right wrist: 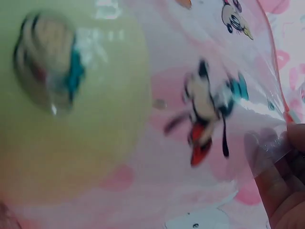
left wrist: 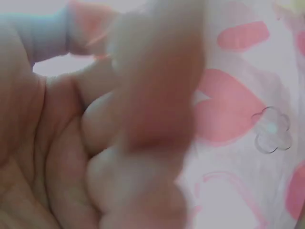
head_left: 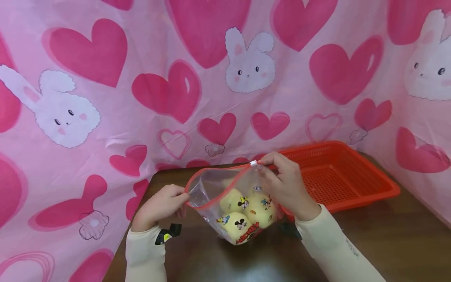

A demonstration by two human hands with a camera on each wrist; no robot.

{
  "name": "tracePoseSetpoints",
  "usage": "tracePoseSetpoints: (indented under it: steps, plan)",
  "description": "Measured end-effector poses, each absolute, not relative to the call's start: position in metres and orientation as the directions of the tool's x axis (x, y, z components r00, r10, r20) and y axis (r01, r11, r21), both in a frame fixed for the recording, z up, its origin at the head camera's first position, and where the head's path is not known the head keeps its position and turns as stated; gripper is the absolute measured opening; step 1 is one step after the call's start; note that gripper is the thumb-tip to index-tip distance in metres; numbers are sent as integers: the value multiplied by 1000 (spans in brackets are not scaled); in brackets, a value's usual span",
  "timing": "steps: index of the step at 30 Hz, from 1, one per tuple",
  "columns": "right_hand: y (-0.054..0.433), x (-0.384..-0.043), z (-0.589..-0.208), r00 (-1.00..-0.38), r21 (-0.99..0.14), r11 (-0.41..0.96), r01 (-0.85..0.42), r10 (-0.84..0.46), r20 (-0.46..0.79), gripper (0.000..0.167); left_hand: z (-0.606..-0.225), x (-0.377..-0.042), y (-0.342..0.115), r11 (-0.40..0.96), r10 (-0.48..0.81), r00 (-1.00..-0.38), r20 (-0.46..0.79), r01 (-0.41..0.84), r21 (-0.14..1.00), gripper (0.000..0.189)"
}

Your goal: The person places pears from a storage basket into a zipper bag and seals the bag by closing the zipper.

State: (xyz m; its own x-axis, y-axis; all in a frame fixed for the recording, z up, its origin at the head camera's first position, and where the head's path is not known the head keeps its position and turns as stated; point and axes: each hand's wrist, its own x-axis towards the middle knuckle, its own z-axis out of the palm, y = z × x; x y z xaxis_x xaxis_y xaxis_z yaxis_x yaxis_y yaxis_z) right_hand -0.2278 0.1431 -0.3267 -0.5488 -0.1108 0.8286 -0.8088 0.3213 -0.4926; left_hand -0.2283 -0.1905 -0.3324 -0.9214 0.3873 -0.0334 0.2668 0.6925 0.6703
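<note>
A clear plastic slider bag (head_left: 225, 223) with a red rim and cartoon prints sits on the table, its mouth spread wide toward the left. Several round, pale yellow things (head_left: 235, 225) fill its lower part; one yellow round thing (right wrist: 81, 133) looms large through the film in the right wrist view. With thumb and fingers my left hand (head_left: 162, 205) pinches the left end of the rim. My right hand (head_left: 287, 184) pinches the rim's right end, right at the white slider (head_left: 253, 163). The left wrist view shows blurred, curled fingers (left wrist: 147, 129) close up.
Behind my right hand stands a red plastic basket (head_left: 373, 192) with a perforated bottom. The brown table (head_left: 275, 258) ends at a pink curtain (head_left: 211, 98) printed with hearts and rabbits. A small black device (head_left: 168, 235) is strapped to my left wrist.
</note>
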Motion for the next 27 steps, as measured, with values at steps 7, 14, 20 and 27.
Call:
tracePoseSetpoints:
  steps: [7,14,20,27]
  plan:
    - [164,-214,-320,-611,-549,338,-764,-107,784,19,-320,-215,-190,725,137,-950,281,289,626,28]
    - [169,-201,-318,-599,-547,305,-780,-106,794,22,-326,-225,-179,633,50,-960,276,244,734,8]
    - [170,-192,-319,-560,-499,308,-810,-152,815,27,-334,-230,-180,595,217,-976,-14,121,795,15]
    - [169,-190,-320,-579,-537,275,-797,-100,809,28,-339,-248,-188,282,242,-968,64,134,950,18]
